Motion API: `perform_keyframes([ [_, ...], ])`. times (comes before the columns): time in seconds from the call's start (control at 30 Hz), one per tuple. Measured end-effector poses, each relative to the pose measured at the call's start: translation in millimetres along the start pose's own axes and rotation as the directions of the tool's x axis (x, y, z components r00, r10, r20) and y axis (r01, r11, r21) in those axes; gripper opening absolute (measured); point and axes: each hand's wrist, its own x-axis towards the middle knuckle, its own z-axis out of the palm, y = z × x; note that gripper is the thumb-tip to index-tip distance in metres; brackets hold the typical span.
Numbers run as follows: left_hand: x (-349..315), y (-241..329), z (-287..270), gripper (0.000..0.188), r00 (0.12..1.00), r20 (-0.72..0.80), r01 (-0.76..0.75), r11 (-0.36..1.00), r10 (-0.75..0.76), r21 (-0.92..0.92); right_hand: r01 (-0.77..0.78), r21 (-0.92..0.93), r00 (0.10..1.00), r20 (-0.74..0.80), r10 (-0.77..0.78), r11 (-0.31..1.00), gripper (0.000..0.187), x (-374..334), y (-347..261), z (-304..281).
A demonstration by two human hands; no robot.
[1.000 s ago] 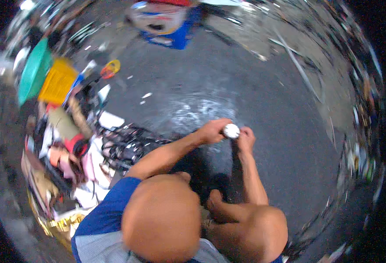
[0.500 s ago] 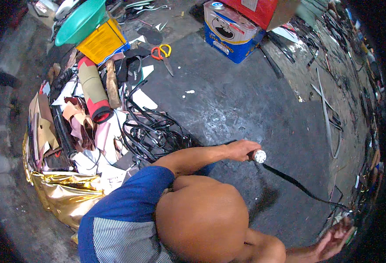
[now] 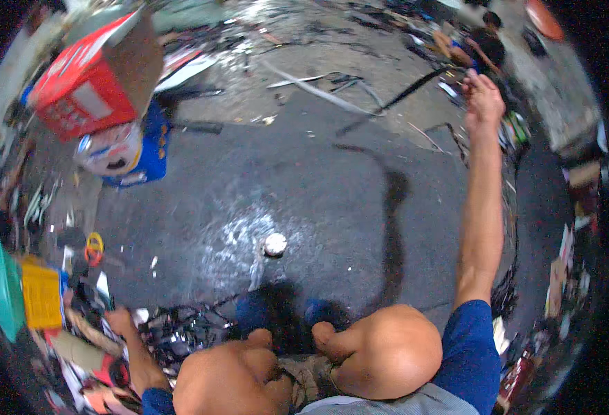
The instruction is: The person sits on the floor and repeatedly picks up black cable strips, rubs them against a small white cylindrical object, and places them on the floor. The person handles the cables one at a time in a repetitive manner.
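Note:
My right hand [image 3: 484,104] reaches far out at the upper right, fingers closed at one end of a black strip [image 3: 415,86]. The strip slants down to the left through the air, blurred, its shadow on the floor. My left hand [image 3: 117,321] is low at the left, beside a tangled pile of black strips [image 3: 187,325]; its fingers are too smeared to read. On the dark floor mat [image 3: 318,187] between my knees and the far edge stands a round white-topped object [image 3: 274,244], with neither hand on it.
At the left stand a red carton [image 3: 83,97] on a blue-and-white tin [image 3: 149,149], scissors [image 3: 94,249], a green basin [image 3: 5,287], a yellow tin [image 3: 41,294] and a rolled red-and-tan piece [image 3: 83,356]. Pale strips [image 3: 318,90] lie beyond the mat. Another person [image 3: 487,45] sits at the upper right.
The view has swung to the right. My left hand has left the white-topped object and gone to the pile at the left. My right arm has stretched outward, and the black strip now hangs from that hand.

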Motion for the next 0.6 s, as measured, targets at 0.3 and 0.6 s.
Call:
perform_keyframes([
  [0.3, -36, -2, -50, 0.038, 0.987, -0.076, -0.155, 0.977, 0.145, -0.147, -0.383, -0.355, 0.917, -0.260, 0.303, 0.853, 0.021, -241, 123, -154],
  [0.6, -96, 118, -104, 0.022, 0.794, -0.381, -0.577, 0.390, 0.475, -0.718, -0.240, -0.706, 0.624, 0.414, 0.663, 0.667, 0.073, -451, 200, -79],
])
